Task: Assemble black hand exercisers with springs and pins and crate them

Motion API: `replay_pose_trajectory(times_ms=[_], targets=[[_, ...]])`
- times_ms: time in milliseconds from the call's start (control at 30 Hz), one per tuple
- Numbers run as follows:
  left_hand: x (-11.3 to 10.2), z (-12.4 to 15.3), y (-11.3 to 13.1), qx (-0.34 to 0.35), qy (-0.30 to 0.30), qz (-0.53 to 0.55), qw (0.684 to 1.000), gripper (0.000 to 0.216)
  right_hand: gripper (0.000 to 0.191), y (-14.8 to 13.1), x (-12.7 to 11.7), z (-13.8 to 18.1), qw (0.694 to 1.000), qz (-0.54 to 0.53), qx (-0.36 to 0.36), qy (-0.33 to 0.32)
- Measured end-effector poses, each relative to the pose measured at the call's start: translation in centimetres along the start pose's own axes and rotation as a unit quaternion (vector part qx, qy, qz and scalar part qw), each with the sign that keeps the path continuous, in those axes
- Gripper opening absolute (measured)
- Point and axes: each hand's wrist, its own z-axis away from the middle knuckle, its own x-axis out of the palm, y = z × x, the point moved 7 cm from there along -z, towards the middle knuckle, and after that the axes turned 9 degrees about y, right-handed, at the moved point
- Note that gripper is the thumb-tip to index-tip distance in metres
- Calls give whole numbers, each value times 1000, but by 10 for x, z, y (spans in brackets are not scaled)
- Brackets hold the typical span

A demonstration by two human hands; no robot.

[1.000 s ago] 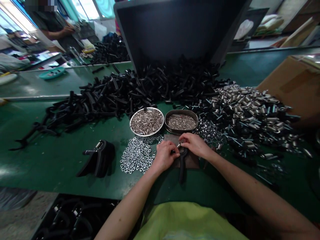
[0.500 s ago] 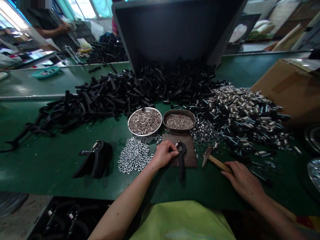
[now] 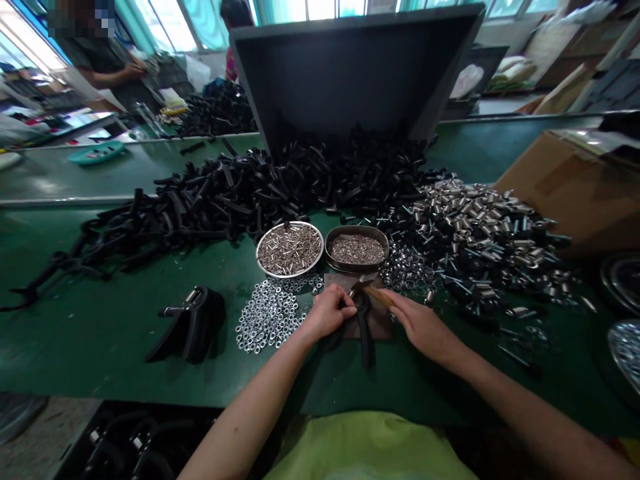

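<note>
My left hand (image 3: 333,311) is closed in a pinch at the ring end of a black handle-shaped part (image 3: 365,337), where a small coiled metal piece shows. That part lies on a flat brown plate (image 3: 384,328), its straight end reaching past the plate's near edge. My right hand (image 3: 423,325) grips the wooden handle of a hammer (image 3: 380,296). The hammer's head is over the ring end and partly hides it. Metal nuts (image 3: 270,317) lie left of my left hand. Behind the plate stand a round dish of small pins (image 3: 320,235) and an oval tin of tiny metal pieces (image 3: 327,248).
Black parts (image 3: 210,200) are heaped across the back, before a tipped grey bin (image 3: 350,73). Springs and bolts (image 3: 480,213) pile up at right, near a cardboard box (image 3: 575,190). A joined black assembly (image 3: 193,327) stands at left. Another person (image 3: 110,73) is at the far left.
My right hand has carried the hammer left, from beside the plate to over the ring end of the black part. My left hand keeps its pinch; the view has tipped up slightly.
</note>
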Motion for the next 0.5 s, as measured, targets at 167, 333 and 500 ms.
replay_pose_trajectory(times_ms=[167, 333, 500], targets=[[0, -1, 3, 18, -18, -4, 1000, 2, 41, -6, -17, -3, 998, -9, -7, 63], [1, -3, 4, 11, -36, -20, 999, 3, 40, 8, 5, 2, 1000, 29, 9, 5], [1, -3, 5, 5, -35, -37, 999, 2, 41, 23, 6, 3, 998, 5, 58, 4]])
